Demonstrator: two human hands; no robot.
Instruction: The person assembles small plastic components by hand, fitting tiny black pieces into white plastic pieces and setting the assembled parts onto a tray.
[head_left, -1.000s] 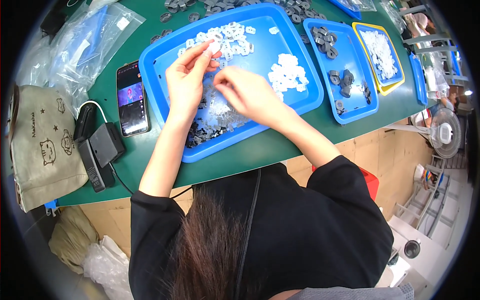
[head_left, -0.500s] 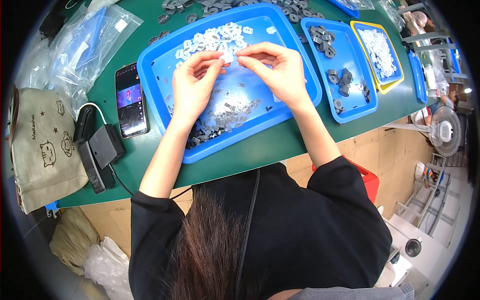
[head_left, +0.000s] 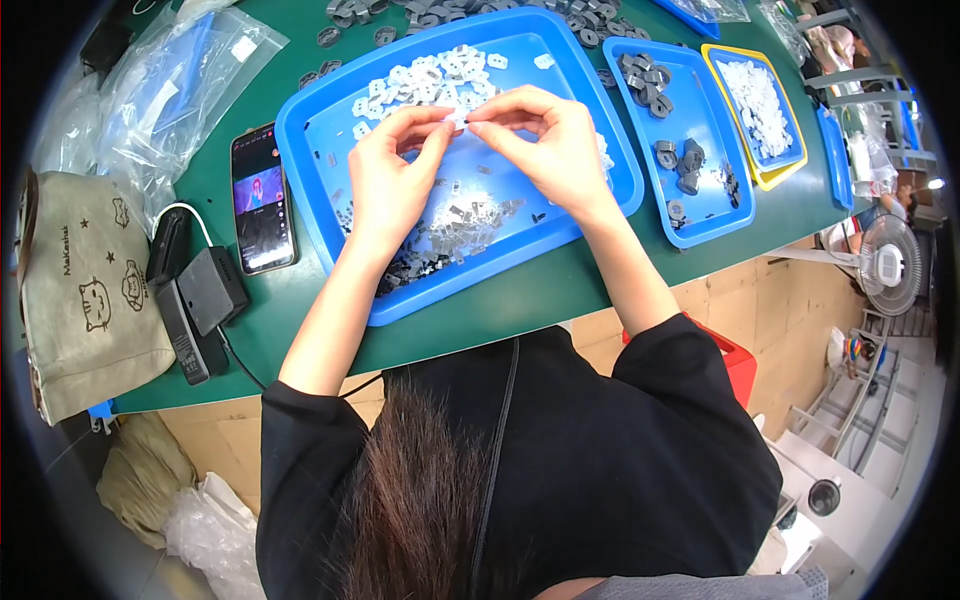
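Above the middle of a large blue tray (head_left: 345,283), both my hands meet at a small white plastic part (head_left: 458,117). My left hand (head_left: 393,185) pinches it between thumb and fingers. Closed in a pinch, my right hand (head_left: 556,150) has its fingertips at the part's right side; whatever tiny piece they hold is hidden. Beyond my fingers, a heap of white plastic parts (head_left: 425,75) fills the tray's far side. Small clear and metallic-looking pieces (head_left: 470,222) are scattered below my hands, with tiny black pieces (head_left: 400,272) near the tray's front left corner.
To the right stand a narrower blue tray (head_left: 690,225) with grey ring-like parts and a yellow tray (head_left: 795,172) under a blue one of white pieces. A phone (head_left: 263,200), black adapter (head_left: 214,290), fabric bag (head_left: 95,300) and plastic bags (head_left: 180,90) lie left. Grey parts (head_left: 480,12) line the back.
My right hand has moved slightly left, bringing its fingertips against the white part. My left hand has turned a little, and the part sits slightly lower between the fingers.
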